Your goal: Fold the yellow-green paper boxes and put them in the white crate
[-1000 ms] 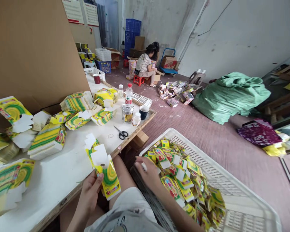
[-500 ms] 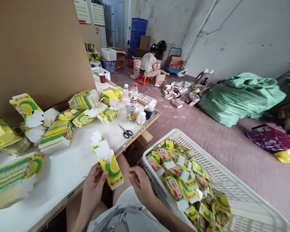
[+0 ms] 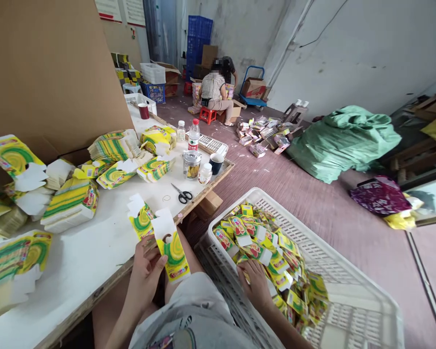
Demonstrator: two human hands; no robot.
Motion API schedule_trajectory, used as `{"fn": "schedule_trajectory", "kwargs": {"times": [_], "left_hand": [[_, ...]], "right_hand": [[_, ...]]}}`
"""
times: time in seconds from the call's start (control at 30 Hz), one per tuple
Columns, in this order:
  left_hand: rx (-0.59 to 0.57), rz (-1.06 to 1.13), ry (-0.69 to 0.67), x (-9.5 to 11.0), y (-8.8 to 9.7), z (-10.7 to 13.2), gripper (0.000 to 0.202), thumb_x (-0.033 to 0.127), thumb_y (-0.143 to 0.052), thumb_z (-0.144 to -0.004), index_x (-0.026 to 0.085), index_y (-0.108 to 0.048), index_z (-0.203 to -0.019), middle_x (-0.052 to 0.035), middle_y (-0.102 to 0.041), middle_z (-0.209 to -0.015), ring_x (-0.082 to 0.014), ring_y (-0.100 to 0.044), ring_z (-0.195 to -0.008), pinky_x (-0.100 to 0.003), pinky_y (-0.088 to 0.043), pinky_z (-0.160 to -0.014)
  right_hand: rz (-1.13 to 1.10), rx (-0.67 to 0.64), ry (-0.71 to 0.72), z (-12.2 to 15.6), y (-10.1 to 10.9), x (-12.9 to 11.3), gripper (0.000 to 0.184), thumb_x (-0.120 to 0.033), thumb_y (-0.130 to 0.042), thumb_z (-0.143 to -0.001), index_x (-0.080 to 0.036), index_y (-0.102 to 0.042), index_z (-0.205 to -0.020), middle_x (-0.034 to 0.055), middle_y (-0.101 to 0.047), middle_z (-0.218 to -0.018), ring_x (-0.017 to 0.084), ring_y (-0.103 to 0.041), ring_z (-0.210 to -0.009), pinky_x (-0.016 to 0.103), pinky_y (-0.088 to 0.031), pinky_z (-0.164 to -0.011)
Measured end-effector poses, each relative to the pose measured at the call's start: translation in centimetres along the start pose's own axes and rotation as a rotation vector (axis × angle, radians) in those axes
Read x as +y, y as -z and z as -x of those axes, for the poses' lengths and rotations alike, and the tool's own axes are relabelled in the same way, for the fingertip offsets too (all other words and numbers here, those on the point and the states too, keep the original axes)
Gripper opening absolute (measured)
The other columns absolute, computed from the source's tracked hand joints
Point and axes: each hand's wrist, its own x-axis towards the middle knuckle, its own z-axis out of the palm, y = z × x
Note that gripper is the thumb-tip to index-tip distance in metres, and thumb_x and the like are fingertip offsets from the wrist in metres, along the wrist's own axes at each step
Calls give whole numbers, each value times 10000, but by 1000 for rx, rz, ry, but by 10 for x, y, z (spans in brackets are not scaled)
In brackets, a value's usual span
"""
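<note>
Along the left of the white table lay stacks of flattened yellow-green cartons, their white flaps sticking out, with a tall brown cardboard sheet standing behind them. Nearer the table's far edge lay a pair of scissors, with a jar, a dark cup and a water bottle grouped just beyond it.

The left hand was closed around the lower part of one folded carton, thumb on the printed face and fingers behind, holding it upright over the lap by the table's edge. The carton looked like thin printed card: very light, stiff along its creases but easy to bend or dent across a panel, with a glossy face that would probably slide under a loose pinch. A grip on the side edges or near a fold, as here, seemed the safest, since the white top flap would likely buckle if pulled.

To the right, the right hand lay palm down among the small packets heaped in the white slatted crate, fingers spread loosely over them; whether it had closed on one could not be told. These packets looked equally light and slick, likely to shift when pressed

Far behind, a person sat on a red stool
</note>
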Motion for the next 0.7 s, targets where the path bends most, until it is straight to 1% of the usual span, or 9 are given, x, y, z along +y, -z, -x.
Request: {"fn": "schedule_trajectory", "kwargs": {"times": [0.1, 0.17, 0.23, 0.3, 0.43, 0.5, 0.6, 0.63, 0.7], "left_hand": [[-90, -43, -6, 3, -5, 7, 596, 329, -718, -788, 262, -417, -1298, -112, -674, -1257, -279, -658, -1109, -409, -556, -891], [-184, -83, 6, 6, -7, 10, 552, 322, -683, -822, 262, -432, -1310, -108, -682, -1238, -282, -664, -1091, -399, -556, -873], [-235, -94, 9, 9, -5, 12, 540, 322, -648, -853, 271, -417, -1338, -103, -688, -1222, -281, -656, -1102, -403, -542, -893], [-220, -104, -5, 14, 1, 12, 516, 319, -636, -864, 291, -427, -1335, -88, -665, -1262, -273, -632, -1144, -398, -520, -935], [-256, -106, 18, 21, 14, 16, 391, 305, -660, -853, 283, -533, -1222, -69, -680, -1237, -273, -633, -1138, -369, -520, -918], [-337, -51, 60, 22, 16, 19, 369, 300, -667, -851, 274, -538, -1196, -73, -706, -1181, -275, -664, -1077, -356, -540, -848], [-402, 56, 91, 24, 13, 20, 521, 287, -669, -852, 304, -424, -1312, -88, -707, -1178, -277, -682, -1038, -363, -546, -803], [-398, 80, 89, 25, 11, 19, 607, 283, -671, -851, 320, -357, -1368, -95, -699, -1197, -279, -682, -1041, -371, -546, -804], [-375, 91, 79, 27, 8, 17, 702, 278, -683, -840, 324, -295, -1423, -109, -689, -1221, -286, -680, -1046, -384, -545, -815]], "right_hand": [[-112, -36, 11, -28, -18, -57, 157, -308, -466, -957, -233, -577, -1039, 56, -665, -852, 222, -640, -786, 350, -524, -710], [-222, -82, 47, -45, -30, -101, 290, -323, -478, -957, -235, -489, -1233, 70, -656, -1061, 194, -652, -920, 304, -541, -782], [-515, -156, 43, -59, -40, -137, 335, -303, -520, -938, -244, -464, -1262, 80, -610, -1185, 190, -634, -1016, 302, -525, -862], [-725, -214, 23, -67, -44, -158, 360, -280, -540, -929, -259, -443, -1276, 72, -602, -1201, 180, -626, -1025, 303, -506, -890], [-836, -347, -11, -77, -39, -165, 288, -304, -551, -925, -242, -490, -1200, 22, -646, -967, 155, -619, -868, 260, -494, -769], [-782, -403, -21, -82, -35, -162, 153, -333, -538, -928, -211, -571, -1016, -10, -612, -783, 134, -575, -718, 227, -457, -650], [-690, -379, -15, -90, -32, -163, 212, -340, -543, -917, -187, -592, -779, -6, -584, -712, 130, -536, -670, 223, -430, -613], [-702, -348, -17, -92, -32, -164, 194, -336, -549, -912, -190, -595, -792, 0, -595, -730, 136, -549, -686, 227, -443, -629], [-782, -306, -24, -97, -31, -167, 138, -327, -551, -908, -207, -596, -961, 12, -627, -797, 151, -590, -726, 247, -484, -676]]}}
